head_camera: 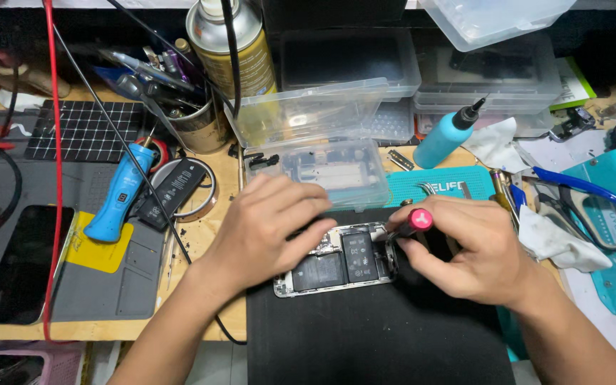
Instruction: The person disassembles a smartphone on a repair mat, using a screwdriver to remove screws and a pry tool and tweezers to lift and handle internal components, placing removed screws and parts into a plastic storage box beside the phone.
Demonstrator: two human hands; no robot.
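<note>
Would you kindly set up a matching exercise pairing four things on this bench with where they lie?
Things:
1. opened phone
2. blue bottle
3. blue-handled tool
4. scissors

Places:
A. leaning beside the clear boxes, right of centre
B. on the yellow pad, far left
C. on the black mat, under the left hand
D. beside the white cloth, far right

Pairs: 1-C, 2-A, 3-B, 4-D

Screen: black phone display [24, 262], far left on grey mat.
Can label: yellow wrap on spray can [240, 60], back centre.
Boxes: clear plastic cases [322, 142], behind the opened phone.
</note>
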